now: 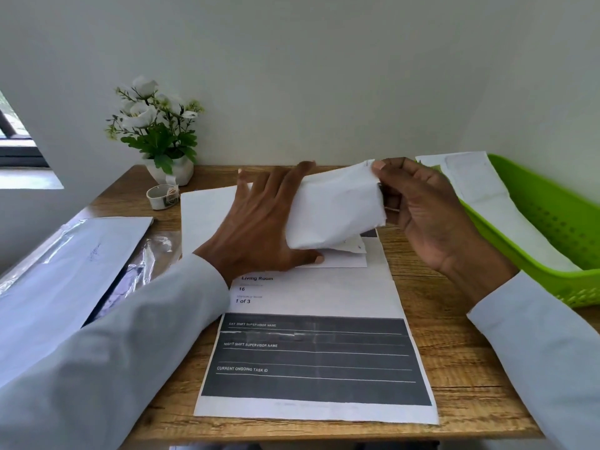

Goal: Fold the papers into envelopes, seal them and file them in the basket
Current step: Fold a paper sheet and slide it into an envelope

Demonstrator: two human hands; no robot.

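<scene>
Pinching the upper right corner of a folded white envelope between thumb and fingertips, the right hand is seen raised a little above the desk, while the left hand is laid along the envelope's left end with fingers nearly straight and the thumb tucked beneath its lower edge, so that the piece is cradled rather than clenched. The envelope is held clear of the surface, over the far middle of the desk, above a loose white sheet and a printed form that runs down to the near edge. It is judged to be very light, thin and limp: it will sag if held by one corner only, its creases will spring open unless pressed, and it can be crumpled or torn by a hard grip. Hold is best taken along the folded edges or at opposite ends. At the right edge a green plastic basket is seen, with a finished envelope already lying in it, so filing of the held piece appears close. Near the far left corner a small roll of tape stands just in front of a potted white flower. Along the left edge a clear plastic sleeve of papers is laid.
</scene>
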